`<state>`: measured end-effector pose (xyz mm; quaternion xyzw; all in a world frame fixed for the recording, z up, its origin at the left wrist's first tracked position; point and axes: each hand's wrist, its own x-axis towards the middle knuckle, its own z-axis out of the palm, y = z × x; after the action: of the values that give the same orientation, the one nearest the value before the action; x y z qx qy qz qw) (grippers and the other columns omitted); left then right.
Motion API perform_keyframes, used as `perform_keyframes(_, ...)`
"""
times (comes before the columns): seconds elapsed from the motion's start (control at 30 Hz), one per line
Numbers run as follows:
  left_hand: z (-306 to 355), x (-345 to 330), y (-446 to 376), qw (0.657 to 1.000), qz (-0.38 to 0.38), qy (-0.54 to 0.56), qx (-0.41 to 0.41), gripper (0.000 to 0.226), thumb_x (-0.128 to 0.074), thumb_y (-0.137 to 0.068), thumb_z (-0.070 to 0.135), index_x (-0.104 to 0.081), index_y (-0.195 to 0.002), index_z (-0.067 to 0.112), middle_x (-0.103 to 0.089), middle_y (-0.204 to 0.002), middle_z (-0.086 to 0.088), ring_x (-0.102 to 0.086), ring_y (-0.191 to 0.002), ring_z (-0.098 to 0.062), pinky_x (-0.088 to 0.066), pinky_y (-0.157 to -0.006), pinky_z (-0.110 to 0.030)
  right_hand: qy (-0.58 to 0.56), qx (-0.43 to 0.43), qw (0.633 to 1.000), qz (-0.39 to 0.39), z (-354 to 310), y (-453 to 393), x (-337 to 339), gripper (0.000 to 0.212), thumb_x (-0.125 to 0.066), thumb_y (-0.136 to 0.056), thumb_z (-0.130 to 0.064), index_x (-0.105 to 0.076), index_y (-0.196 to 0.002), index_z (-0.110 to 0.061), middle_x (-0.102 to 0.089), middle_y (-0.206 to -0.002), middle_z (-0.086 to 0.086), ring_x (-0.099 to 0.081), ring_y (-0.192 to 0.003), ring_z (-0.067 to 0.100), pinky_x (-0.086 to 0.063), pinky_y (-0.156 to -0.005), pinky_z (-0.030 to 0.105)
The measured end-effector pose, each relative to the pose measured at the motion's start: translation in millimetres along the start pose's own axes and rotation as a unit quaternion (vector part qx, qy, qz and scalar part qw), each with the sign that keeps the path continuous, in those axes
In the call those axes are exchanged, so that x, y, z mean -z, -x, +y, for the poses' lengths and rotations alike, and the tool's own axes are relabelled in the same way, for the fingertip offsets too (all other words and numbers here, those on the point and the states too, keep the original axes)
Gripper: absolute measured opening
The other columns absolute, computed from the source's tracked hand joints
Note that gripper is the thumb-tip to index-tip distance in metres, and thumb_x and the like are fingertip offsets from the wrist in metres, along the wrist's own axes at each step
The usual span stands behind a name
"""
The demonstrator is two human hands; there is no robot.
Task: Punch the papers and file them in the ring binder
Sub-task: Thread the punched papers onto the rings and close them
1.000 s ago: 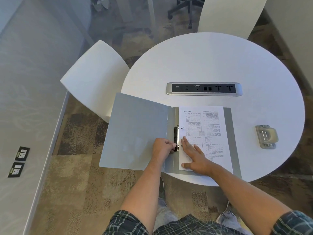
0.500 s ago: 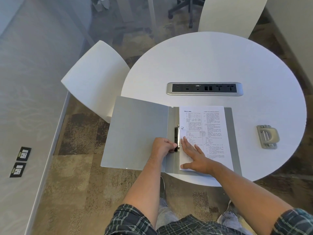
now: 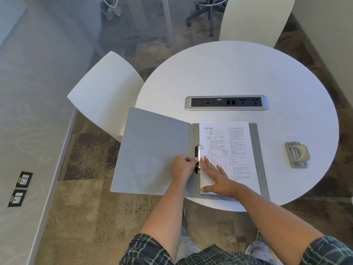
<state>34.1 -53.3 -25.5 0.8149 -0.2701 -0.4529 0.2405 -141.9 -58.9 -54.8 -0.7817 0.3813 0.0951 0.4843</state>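
Observation:
A grey ring binder (image 3: 152, 150) lies open at the near edge of the round white table, its left cover hanging past the rim. Printed papers (image 3: 229, 146) rest on the binder's right half, their left edge at the metal ring mechanism (image 3: 197, 152). My left hand (image 3: 184, 167) is curled with fingertips pinched at the lower part of the ring mechanism. My right hand (image 3: 215, 178) lies flat, fingers spread, pressing the lower left of the papers. A grey hole punch (image 3: 297, 154) sits on the table to the right, apart from both hands.
A socket strip (image 3: 227, 102) is set into the round white table (image 3: 248, 73) behind the binder. One white chair (image 3: 103, 92) stands at the left, another (image 3: 254, 18) at the far side. A glass partition runs along the left; carpet lies below.
Nearly nothing differs. Both hands stay at the ring mechanism and on the papers; only the camera view has shifted slightly.

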Motion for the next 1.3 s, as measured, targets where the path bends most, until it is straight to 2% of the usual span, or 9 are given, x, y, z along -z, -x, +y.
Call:
perform_keyframes(0.1, 14.0, -6.6, 6.0, 0.997, 0.023, -0.079, -0.012, 0.026, -0.078, -0.08, 0.029, -0.069, -0.066, 0.009, -0.063, -0.058, -0.002, -0.057, -0.053, -0.02, -0.042, -0.051, -0.026, -0.004, 0.001, 1.0, -0.001, -0.3, 0.3, 1.3, 0.108, -0.064, -0.096, -0.043, 0.029, -0.152, -0.043, 0.035, -0.161, -0.02, 0.023, -0.148, -0.003, 0.016, -0.124, 0.036)
perform_keyframes(0.17, 23.3, -7.1, 7.4, 0.993, 0.025, -0.115, -0.005, 0.02, -0.078, -0.076, 0.024, -0.067, -0.068, 0.009, -0.063, -0.06, -0.005, -0.06, -0.056, -0.024, -0.037, -0.047, -0.024, -0.012, -0.001, 1.0, 0.0, 0.4, 0.7, 1.8, 0.109, -0.065, -0.095, -0.044, 0.027, -0.154, -0.042, 0.033, -0.162, -0.02, 0.021, -0.148, -0.004, 0.016, -0.124, 0.035)
perform_keyframes(0.27, 32.0, -5.5, 5.1, 0.987, 0.024, -0.157, 0.009, 0.026, -0.079, -0.076, 0.023, -0.07, -0.095, 0.007, -0.074, -0.092, -0.009, -0.071, -0.088, -0.03, -0.046, -0.057, -0.029, -0.023, 0.001, 1.0, 0.006, 0.6, 1.7, 0.8, 0.111, -0.067, -0.092, -0.044, 0.025, -0.154, -0.045, 0.03, -0.163, -0.022, 0.019, -0.147, -0.007, 0.015, -0.124, 0.033)
perform_keyframes(0.37, 34.8, -8.2, 3.7, 0.985, 0.023, -0.17, 0.006, 0.026, -0.078, -0.081, 0.022, -0.068, -0.1, 0.008, -0.074, -0.103, -0.01, -0.07, -0.098, -0.032, -0.049, -0.065, -0.032, -0.038, -0.001, 0.999, 0.007, 0.8, 1.7, 0.9, 0.113, -0.069, -0.091, -0.041, 0.023, -0.156, -0.044, 0.029, -0.163, -0.024, 0.018, -0.146, -0.009, 0.015, -0.123, 0.031)
perform_keyframes(0.57, 32.0, -9.3, 9.4, 0.98, 0.018, -0.198, -0.022, 0.018, -0.07, -0.08, 0.019, -0.072, -0.091, 0.006, -0.074, -0.09, -0.01, -0.067, -0.078, -0.028, -0.045, -0.057, -0.03, -0.042, 0.0, 0.999, 0.008, -0.7, 3.0, 1.6, 0.111, -0.07, -0.093, -0.04, 0.026, -0.149, -0.048, 0.031, -0.158, -0.027, 0.02, -0.142, -0.009, 0.016, -0.119, 0.028)
perform_keyframes(0.97, 29.5, -11.3, 11.4, 0.974, 0.036, -0.207, -0.08, 0.009, -0.073, -0.083, 0.015, -0.069, -0.09, 0.012, -0.073, -0.093, -0.008, -0.07, -0.086, -0.028, -0.046, -0.06, -0.03, -0.062, -0.001, 0.998, 0.012, -0.4, 3.6, 2.0, 0.109, -0.07, -0.093, -0.041, 0.023, -0.149, -0.052, 0.029, -0.157, -0.032, 0.018, -0.143, -0.009, 0.015, -0.12, 0.028)
perform_keyframes(1.1, 30.8, -11.3, 10.7, 0.976, 0.038, -0.201, -0.081, 0.012, -0.074, -0.081, 0.014, -0.062, -0.079, 0.015, -0.073, -0.088, -0.009, -0.069, -0.082, -0.028, -0.044, -0.058, -0.029, -0.073, 0.0, 0.997, 0.015, -0.7, 4.7, 2.0, 0.109, -0.071, -0.093, -0.04, 0.021, -0.15, -0.052, 0.027, -0.159, -0.031, 0.017, -0.143, -0.009, 0.014, -0.121, 0.029)
perform_keyframes(1.23, 25.3, -12.1, 4.1, 0.984, 0.045, -0.161, -0.067, 0.007, -0.068, -0.075, 0.008, -0.064, -0.08, 0.01, -0.068, -0.08, -0.004, -0.066, -0.076, -0.026, -0.047, -0.057, -0.029, -0.093, -0.005, 0.996, 0.014, 1.3, 5.0, 1.9, 0.111, -0.073, -0.09, -0.039, 0.015, -0.156, -0.051, 0.025, -0.162, -0.032, 0.018, -0.148, -0.006, 0.014, -0.123, 0.03)
perform_keyframes(1.3, 23.3, -11.5, 1.6, 0.989, 0.05, -0.124, -0.065, 0.015, -0.067, -0.074, 0.004, -0.062, -0.084, 0.014, -0.066, -0.082, 0.0, -0.065, -0.078, -0.024, -0.05, -0.06, -0.03, -0.097, -0.007, 0.995, 0.017, 3.6, 4.9, 0.6, 0.11, -0.073, -0.089, -0.04, 0.014, -0.156, -0.054, 0.024, -0.161, -0.035, 0.019, -0.151, -0.001, 0.013, -0.122, 0.031)
